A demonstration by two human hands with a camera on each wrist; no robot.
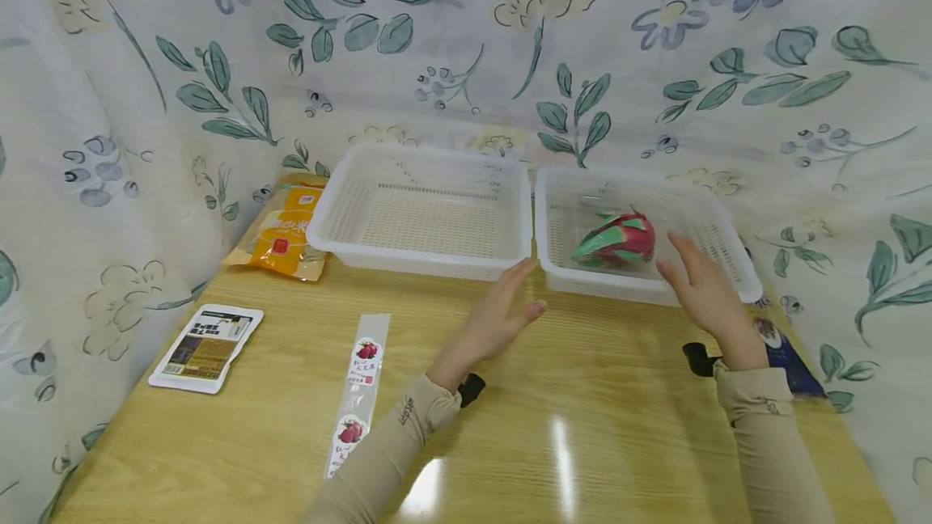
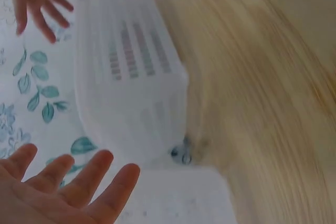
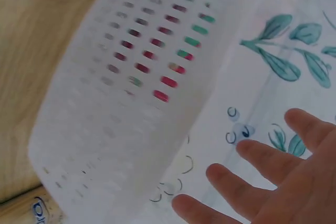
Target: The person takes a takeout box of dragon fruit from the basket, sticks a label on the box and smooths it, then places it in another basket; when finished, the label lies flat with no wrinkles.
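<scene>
In the head view a pink and green dragon fruit (image 1: 617,238) lies in the right white basket (image 1: 735,253), looking wrapped in clear film. My right hand (image 1: 701,288), fingers spread, hovers over that basket's front right part, beside the fruit. Near the gap between the two baskets is my left hand (image 1: 495,318), its fingers straight and nothing in it. The left basket (image 1: 422,259) holds nothing. Through the slots of the right basket (image 3: 105,129) the fruit's colours show in the right wrist view. Both hands (image 2: 73,192) appear apart in the left wrist view.
A strip of round dragon fruit stickers (image 1: 366,354) lies on the wooden table (image 1: 277,443). To its left sits a white flat pack (image 1: 206,348). An orange and clear bag (image 1: 287,229) leans by the left basket. A dark blue packet (image 1: 794,366) is at the right edge.
</scene>
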